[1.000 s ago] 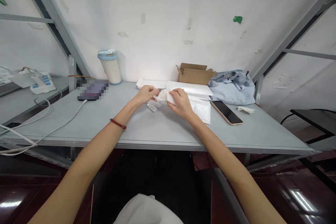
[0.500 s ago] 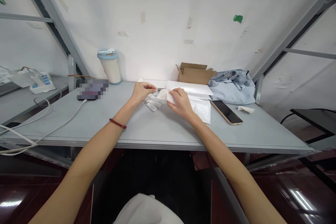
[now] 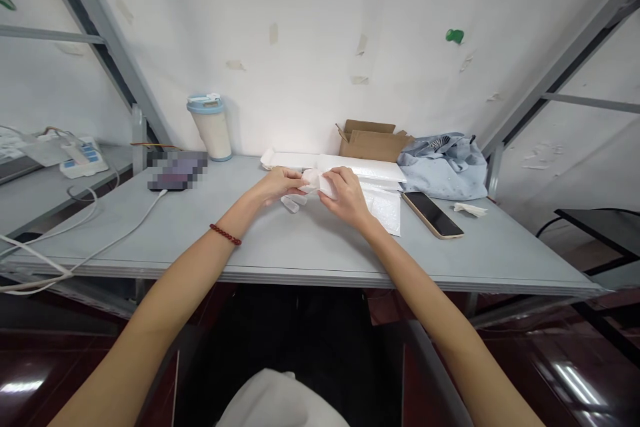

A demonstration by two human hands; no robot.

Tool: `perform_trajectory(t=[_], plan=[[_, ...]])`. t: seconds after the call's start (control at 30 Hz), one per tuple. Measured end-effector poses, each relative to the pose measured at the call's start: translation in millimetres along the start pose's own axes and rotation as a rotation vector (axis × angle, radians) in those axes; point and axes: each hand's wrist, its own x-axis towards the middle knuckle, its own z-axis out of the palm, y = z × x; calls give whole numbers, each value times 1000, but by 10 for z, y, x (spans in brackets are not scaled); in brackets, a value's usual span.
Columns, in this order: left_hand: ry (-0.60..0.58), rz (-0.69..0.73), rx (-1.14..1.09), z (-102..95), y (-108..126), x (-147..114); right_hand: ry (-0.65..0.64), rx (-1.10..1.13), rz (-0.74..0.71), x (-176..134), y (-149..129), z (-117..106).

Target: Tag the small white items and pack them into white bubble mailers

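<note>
Between my two hands is a thin, white, paper-like piece (image 3: 313,180), slightly crumpled; its exact kind is unclear. My left hand (image 3: 280,185) pinches its left side with thumb and fingers. On the right side, my right hand (image 3: 346,195) grips it, fingers bent over it. Just below my left fingers lie small white oblong pieces (image 3: 291,204) on the grey table (image 3: 300,247), partly hidden by that hand. White bubble mailers (image 3: 385,210) are stacked behind and beside my right hand.
An open cardboard box (image 3: 375,145) and a bundled light-blue cloth (image 3: 443,170) stand at the back. A phone (image 3: 433,215) and a crumpled white scrap (image 3: 470,209) lie on the right. Leftward are a tumbler (image 3: 213,130), a pixelated device (image 3: 177,170) and its white cable (image 3: 120,233).
My left hand has moved slightly right and down, from beside the white piece onto its left side. My right hand keeps its hold almost unmoved.
</note>
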Motion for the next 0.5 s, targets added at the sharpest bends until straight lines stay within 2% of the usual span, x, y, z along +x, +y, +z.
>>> perform_trajectory(t=[0.17, 0.37, 0.5], plan=[[6, -51, 35, 45, 48, -28, -23, 26, -35, -2, -40, -20], [10, -50, 73, 59, 37, -24, -38, 7, -68, -6, -82, -33], [54, -53, 87, 70, 37, -24, -84, -10, -101, -13, -84, -21]])
